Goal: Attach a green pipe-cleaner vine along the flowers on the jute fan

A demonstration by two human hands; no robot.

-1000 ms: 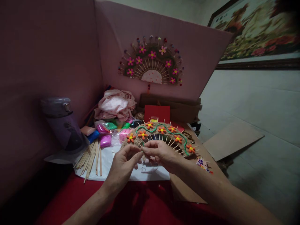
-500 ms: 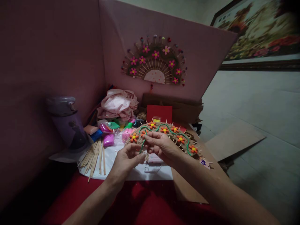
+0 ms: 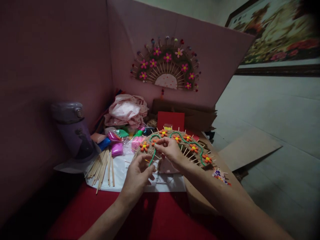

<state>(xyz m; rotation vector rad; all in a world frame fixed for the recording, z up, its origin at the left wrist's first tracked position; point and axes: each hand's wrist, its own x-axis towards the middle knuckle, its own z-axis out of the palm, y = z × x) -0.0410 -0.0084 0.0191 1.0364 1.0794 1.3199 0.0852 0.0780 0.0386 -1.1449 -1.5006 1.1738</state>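
A half-round fan of wound twine and sticks [image 3: 183,141] lies on the table, decorated with orange clay flowers [image 3: 194,148] and a wavy green clay strand [image 3: 202,154]. My right hand [image 3: 171,151] is over its left part, fingertips pinched on a loose-looking length of green strand [image 3: 153,158]. This length slants down toward my left hand [image 3: 137,175], whose thumb and fingers are apart around its lower end. Beneath my hands shows the fan's pale cloth-covered centre [image 3: 168,166], partly hidden by my right hand.
Wooden sticks [image 3: 102,170] lie at left beside a purple bottle [image 3: 72,133]. Behind are bagged coloured clay [image 3: 117,149], crumpled pink cloth [image 3: 126,110] and a red card [image 3: 170,120]. A finished-looking fan [image 3: 166,66] hangs on the pink panel. Cardboard [image 3: 250,151] leans right.
My left hand has shifted slightly right and down, its fingers spreading. My right hand stays pinched near the strand's top. More of the fan's pale centre shows, and the view has shifted slightly.
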